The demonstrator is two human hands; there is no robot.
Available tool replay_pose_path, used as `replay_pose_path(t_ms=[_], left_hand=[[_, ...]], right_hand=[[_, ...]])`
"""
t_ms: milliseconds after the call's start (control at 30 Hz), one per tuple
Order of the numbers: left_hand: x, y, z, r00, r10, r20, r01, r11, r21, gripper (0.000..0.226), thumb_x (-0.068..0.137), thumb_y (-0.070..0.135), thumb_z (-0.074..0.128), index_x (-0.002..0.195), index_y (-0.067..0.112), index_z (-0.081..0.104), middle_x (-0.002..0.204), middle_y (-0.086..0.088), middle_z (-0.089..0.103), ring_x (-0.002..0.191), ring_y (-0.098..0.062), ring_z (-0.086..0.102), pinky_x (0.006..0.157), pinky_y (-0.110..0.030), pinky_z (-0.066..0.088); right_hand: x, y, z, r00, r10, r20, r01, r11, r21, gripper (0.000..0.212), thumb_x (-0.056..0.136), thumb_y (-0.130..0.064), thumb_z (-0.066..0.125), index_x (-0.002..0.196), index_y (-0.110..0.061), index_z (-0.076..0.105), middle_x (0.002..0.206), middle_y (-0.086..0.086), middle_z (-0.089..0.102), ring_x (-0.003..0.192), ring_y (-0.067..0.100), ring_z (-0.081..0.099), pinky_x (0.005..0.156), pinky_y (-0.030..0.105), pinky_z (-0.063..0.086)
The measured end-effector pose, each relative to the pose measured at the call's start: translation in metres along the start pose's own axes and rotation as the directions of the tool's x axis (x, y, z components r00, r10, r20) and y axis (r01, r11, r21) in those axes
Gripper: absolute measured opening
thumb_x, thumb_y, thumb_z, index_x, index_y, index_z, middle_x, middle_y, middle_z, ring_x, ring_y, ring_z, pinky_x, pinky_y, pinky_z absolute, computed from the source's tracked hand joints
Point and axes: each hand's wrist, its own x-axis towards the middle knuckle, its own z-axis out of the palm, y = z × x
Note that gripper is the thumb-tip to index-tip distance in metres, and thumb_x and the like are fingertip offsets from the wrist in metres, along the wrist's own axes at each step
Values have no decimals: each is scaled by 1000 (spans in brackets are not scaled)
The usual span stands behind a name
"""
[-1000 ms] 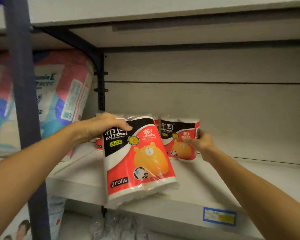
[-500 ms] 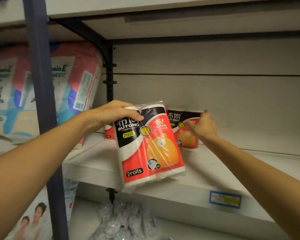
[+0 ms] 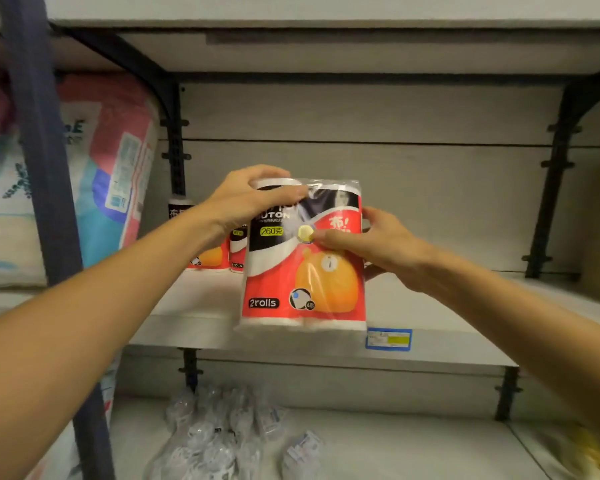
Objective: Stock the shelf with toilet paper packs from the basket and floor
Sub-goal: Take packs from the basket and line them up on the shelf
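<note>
From the head camera, the left hand (image 3: 246, 202) grips the top of a toilet paper pack (image 3: 305, 261) and the right hand (image 3: 371, 244) pinches its right side, holding it upright at the shelf (image 3: 447, 317) front edge. Set down this near the edge, the slippery pack could tip off forward.

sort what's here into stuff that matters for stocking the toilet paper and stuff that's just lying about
Part of the job:
- toilet paper pack, held by the left hand and right hand
- packs already on the shelf
- shelf

Just lying about:
- large soft bags in the next bay
- small clear-wrapped items on the lower shelf
- blue price tag
</note>
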Motion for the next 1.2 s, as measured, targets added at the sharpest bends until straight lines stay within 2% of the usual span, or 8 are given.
replay_pose_path(t_ms=[167,267,367,567,700,867,1033,1200], left_hand=[[3,3,10,985,-126,-120,90,958,-272,49,77,52,72,116,27,55,113,-5,60,91,-22,71,72,-29,58],[0,-6,12,978,-171,-118,146,970,-193,37,80,47,71,108,25,59,112,-7,63,91,-21,72,68,-27,59],[0,-18,19,968,-218,-120,193,962,-190,32,85,38,70,109,19,61,110,-12,66,85,-22,71,64,-26,60],[9,-41,42,959,-254,-123,239,963,-124,21,89,30,67,106,18,64,105,-11,69,83,-22,71,71,-32,59],[23,-50,55,958,-262,-118,258,965,-55,18,91,31,66,105,20,64,102,-6,70,86,-23,72,72,-33,59],[33,-60,59,951,-278,-132,274,960,-50,13,90,26,66,101,20,65,101,-8,71,81,-22,71,63,-29,55],[34,-71,50,937,-317,-148,309,948,-71,12,90,20,65,101,14,65,104,-17,70,74,-22,68,56,-26,53],[31,-82,41,924,-341,-175,335,940,-62,12,91,20,65,101,13,66,106,-17,70,71,-20,69,61,-28,55]], right_hand=[[8,20,-37,943,41,-329,8,989,146,52,63,-30,89,104,-23,57,92,-2,69,69,10,70,46,24,53],[21,48,-67,848,54,-528,83,969,232,77,55,-29,94,117,-24,47,104,-2,65,87,14,68,64,31,58],[36,79,-95,789,74,-609,101,964,248,85,52,-31,95,120,-30,44,108,-5,64,96,18,67,79,40,58],[64,129,-114,777,144,-613,-13,977,213,66,60,-26,91,111,-31,50,107,1,65,96,27,67,82,49,57],[94,148,-119,795,183,-579,-60,972,225,59,60,-21,91,105,-28,54,101,2,65,92,28,66,78,43,57],[130,163,-115,830,133,-541,-118,991,63,64,51,-26,95,102,-28,57,95,1,68,87,27,68,81,44,58],[159,175,-114,847,176,-502,-150,984,92,70,43,-28,98,100,-31,59,98,2,72,86,26,70,82,46,58],[165,181,-113,867,147,-476,-124,989,79,73,61,-16,92,122,-20,52,108,3,66,93,26,66,82,41,55]])
